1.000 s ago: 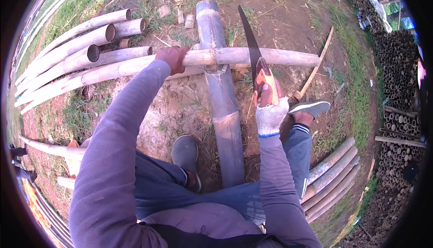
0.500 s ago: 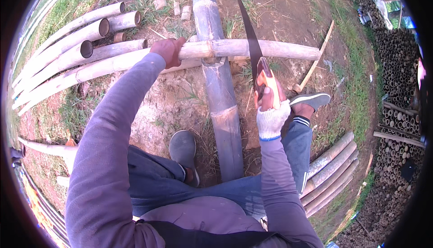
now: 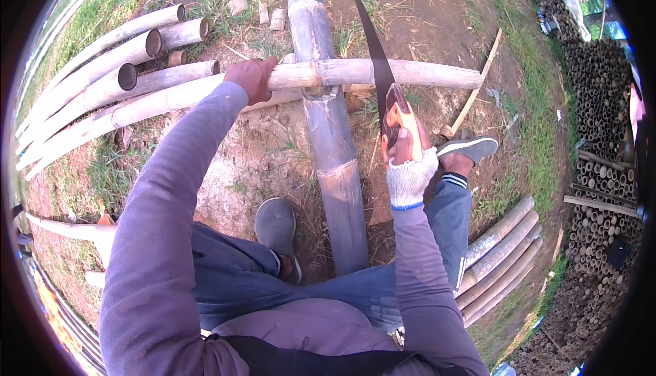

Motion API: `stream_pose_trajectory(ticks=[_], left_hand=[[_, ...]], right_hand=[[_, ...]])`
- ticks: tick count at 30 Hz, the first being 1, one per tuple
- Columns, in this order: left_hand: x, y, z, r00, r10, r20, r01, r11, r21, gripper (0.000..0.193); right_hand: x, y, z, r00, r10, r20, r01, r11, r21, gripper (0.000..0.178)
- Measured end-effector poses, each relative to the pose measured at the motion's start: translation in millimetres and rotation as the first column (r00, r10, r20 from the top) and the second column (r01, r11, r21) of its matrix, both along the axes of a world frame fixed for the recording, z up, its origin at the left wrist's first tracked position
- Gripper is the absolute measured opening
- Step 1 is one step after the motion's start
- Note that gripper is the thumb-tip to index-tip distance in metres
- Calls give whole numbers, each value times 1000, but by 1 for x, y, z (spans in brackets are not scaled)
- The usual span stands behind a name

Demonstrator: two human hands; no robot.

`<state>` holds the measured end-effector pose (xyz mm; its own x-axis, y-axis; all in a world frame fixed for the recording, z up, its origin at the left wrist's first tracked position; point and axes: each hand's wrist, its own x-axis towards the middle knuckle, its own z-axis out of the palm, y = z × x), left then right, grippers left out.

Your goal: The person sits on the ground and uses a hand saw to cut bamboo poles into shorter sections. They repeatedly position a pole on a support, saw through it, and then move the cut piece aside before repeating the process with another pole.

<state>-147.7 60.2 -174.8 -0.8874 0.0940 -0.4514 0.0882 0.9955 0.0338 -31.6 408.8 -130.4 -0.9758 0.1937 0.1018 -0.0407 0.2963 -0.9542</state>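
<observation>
A long pale bamboo pole (image 3: 417, 74) lies crosswise over a thick grey bamboo log (image 3: 339, 191), resting in a notch in it. My bare left hand (image 3: 250, 79) is wrapped round the pole, just left of the log. In my right hand (image 3: 410, 154), which wears a white knit glove with its fingers partly bare, is the orange and dark handle of a hand saw (image 3: 376, 44). The saw's dark blade crosses the pole to the right of the log, its tip pointing away from me. Whether the teeth have entered the pole, I cannot tell.
More cut bamboo poles (image 3: 130, 48) lie at the left. Several shorter poles (image 3: 502, 246) rest beside my right leg. A thin strip of bamboo (image 3: 478, 85) lies near the pole's right end. Stacked bamboo (image 3: 601, 102) lines the far right. My shoes (image 3: 275, 229) flank the log.
The whole view has shifted slightly to the left. Both hands keep their grips, and the saw stays across the pole at almost the same spot.
</observation>
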Motion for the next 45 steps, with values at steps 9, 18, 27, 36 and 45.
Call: stream_pose_trajectory(ticks=[9,18,27,36,45], left_hand=[[4,-21,-2,999,39,6,-39,999,12,68],[1,0,1,1000,-6,-18,6,1000,15,62],[9,-15,1,1000,22,-14,-22,1000,3,65],[0,-10,7,1000,9,-14,-9,1000,-8,61],[4,-11,-9,997,17,-69,-14,999,37,59]], right_hand=[[147,34,35,978,32,208,-29,999,-16,69],[-49,-18,-8,980,-26,-197,63,981,183,37],[132,36,12,977,58,204,-61,998,9,53],[24,3,-14,996,17,-86,-10,996,85,47],[30,6,-11,999,25,-31,-20,989,147,41]])
